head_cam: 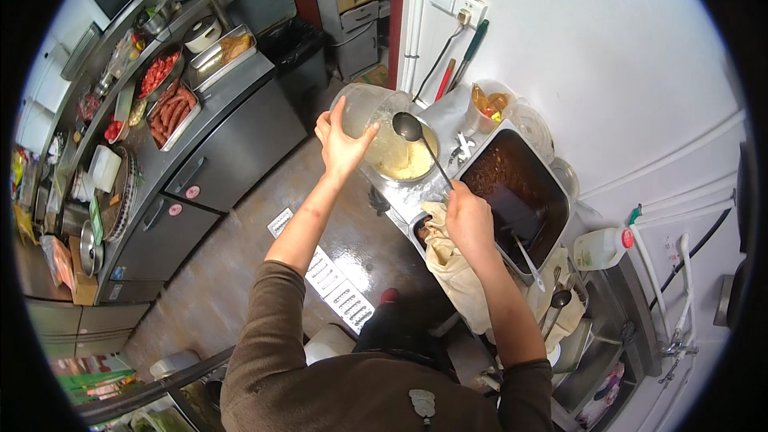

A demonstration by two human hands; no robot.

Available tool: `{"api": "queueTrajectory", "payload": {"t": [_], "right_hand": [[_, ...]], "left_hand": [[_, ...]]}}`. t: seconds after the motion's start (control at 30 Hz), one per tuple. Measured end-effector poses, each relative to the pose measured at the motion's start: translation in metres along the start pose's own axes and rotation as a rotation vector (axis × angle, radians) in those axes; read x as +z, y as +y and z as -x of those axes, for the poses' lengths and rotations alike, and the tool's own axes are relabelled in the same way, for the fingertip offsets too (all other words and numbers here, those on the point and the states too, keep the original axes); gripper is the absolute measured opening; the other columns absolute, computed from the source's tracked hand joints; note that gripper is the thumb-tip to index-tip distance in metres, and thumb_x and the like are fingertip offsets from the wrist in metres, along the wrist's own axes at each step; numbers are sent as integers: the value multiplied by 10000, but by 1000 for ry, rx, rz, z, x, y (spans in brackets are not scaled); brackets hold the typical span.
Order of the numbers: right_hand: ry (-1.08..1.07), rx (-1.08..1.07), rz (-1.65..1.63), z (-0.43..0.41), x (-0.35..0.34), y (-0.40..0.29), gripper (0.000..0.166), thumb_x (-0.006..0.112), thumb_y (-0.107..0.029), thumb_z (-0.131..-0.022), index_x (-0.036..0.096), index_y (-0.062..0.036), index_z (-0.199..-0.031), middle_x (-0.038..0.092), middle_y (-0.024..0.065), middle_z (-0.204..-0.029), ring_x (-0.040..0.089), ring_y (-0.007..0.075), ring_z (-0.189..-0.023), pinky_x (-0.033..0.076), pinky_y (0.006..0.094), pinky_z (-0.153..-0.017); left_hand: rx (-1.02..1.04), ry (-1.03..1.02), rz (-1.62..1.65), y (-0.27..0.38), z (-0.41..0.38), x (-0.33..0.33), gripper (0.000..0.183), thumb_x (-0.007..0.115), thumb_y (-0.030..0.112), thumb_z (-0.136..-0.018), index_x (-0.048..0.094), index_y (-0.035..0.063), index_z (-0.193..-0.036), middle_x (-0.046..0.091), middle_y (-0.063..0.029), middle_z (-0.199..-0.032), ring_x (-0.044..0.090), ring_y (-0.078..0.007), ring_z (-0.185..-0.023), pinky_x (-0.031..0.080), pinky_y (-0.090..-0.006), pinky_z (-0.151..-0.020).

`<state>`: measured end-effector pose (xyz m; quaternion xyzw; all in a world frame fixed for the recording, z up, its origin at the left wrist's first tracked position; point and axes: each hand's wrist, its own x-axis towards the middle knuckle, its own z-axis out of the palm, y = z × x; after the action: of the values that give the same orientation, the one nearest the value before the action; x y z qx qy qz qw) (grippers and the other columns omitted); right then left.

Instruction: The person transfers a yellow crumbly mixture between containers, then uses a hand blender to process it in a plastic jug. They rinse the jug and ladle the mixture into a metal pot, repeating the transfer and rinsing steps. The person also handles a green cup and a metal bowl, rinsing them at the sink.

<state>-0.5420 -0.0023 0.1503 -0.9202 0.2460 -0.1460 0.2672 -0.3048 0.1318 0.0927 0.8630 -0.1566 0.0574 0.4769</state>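
My left hand (343,143) grips a translucent plastic tub (359,109), tilted with its mouth towards a round metal pot (436,147). The pot holds a pale yellow, crumbly food (413,163). My right hand (468,216) holds a dark metal ladle (408,127) by its handle, the bowl of the ladle in front of the tub's mouth, above the pot. Just right of that hand, a deep rectangular metal pan (564,201) contains dark brown liquid, with a pale-handled utensil (529,264) leaning in it. Cream cloth (447,258) lies under my right wrist, over a smaller metal container.
A plastic bucket (487,109) with wrapped items stands by the wall. A plastic jug (603,248) with a red cap is at the right. Across the floor, a steel counter (207,111) carries a tray of sausages (174,113) and a bowl of red pieces (161,75). A lined bin (300,51) stands beyond.
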Motion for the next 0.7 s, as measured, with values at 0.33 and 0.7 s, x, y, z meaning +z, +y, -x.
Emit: {"api": "queueTrajectory", "payload": {"t": [0.33, 0.7], "right_hand": [[74, -4, 11, 0, -3, -2, 261, 513, -121, -949, 636, 23, -1129, 681, 242, -811, 670, 428, -752, 534, 508, -712], [95, -5, -27, 15, -7, -11, 275, 520, -117, -950, 619, 51, -1145, 679, 254, -811, 665, 445, -768, 535, 509, -716]], "left_hand": [[447, -64, -179, 32, -2, -21, 990, 889, 367, -611, 412, 247, -1470, 305, -196, -1437, 318, -398, -1344, 433, -502, -1043], [293, 218, 51, 0, 9, -6, 968, 880, 342, -676, 362, 201, -1482, 290, -237, -1438, 268, -414, -1356, 342, -479, -1095]]}}
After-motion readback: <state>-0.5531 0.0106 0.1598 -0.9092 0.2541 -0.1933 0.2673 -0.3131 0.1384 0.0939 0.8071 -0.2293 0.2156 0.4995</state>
